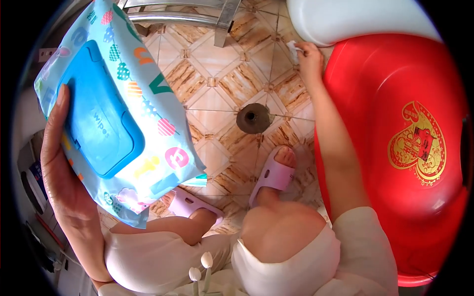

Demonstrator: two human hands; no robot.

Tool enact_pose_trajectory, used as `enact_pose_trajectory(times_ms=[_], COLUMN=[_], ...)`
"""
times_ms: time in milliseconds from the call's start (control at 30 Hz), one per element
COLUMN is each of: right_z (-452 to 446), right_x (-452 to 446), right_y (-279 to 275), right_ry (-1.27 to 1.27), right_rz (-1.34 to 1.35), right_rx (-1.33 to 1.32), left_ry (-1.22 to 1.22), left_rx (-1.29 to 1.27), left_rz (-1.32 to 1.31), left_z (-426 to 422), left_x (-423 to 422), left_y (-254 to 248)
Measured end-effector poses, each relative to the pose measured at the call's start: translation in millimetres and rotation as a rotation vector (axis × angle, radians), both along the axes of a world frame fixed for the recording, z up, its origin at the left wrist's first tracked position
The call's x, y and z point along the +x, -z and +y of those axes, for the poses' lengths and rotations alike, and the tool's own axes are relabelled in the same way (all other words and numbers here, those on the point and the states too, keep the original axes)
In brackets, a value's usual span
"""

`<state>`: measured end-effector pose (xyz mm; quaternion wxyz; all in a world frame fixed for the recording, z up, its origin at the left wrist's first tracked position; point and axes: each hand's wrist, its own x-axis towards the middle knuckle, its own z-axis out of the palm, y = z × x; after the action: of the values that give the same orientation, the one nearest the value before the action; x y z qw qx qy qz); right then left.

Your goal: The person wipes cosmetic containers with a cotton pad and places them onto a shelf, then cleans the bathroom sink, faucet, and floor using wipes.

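My left hand [68, 172] is closed around the side of a large light-blue pack of wet wipes [170, 128], raised at the left. Its blue plastic lid [101, 121], marked "wipes", is down, with my thumb lying along its edge. My right arm reaches far forward beside the red tub. At its end my right hand [311, 60] pinches a small crumpled white wipe [293, 49] low over the floor tiles. Whether the wipe touches the tiles I cannot tell.
A large red plastic tub [360, 123] with a gold print fills the right side. Behind it curves a white smooth object [355, 19]. A round drain [255, 118] sits in the patterned tile floor [212, 54]. A metal frame [177, 18] stands at the top.
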<state>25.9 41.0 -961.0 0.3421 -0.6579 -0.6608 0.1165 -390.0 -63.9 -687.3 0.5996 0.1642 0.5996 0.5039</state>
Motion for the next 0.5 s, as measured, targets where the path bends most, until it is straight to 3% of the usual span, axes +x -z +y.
enact_pose_trajectory(times_ms=[67,300,400,500], right_z=[-18,-75,-98,-107], right_x=[-12,-32,-42,-48], right_y=[1,-6,-7,-5], right_ry=[-0.038,0.030,0.071,0.134], right_rz=[-0.121,-0.233,-0.098,0.104], right_rx=[0.120,0.040,0.002,-0.210], left_ry=[-0.004,0.083,0.072,0.099], left_rx=[-0.018,0.054,0.077,0.060], left_rz=[-0.036,-0.076,-0.036,-0.062], left_z=[1,-2,-2,-1], left_x=[-2,-8,-5,-7], left_y=[2,4,3,3])
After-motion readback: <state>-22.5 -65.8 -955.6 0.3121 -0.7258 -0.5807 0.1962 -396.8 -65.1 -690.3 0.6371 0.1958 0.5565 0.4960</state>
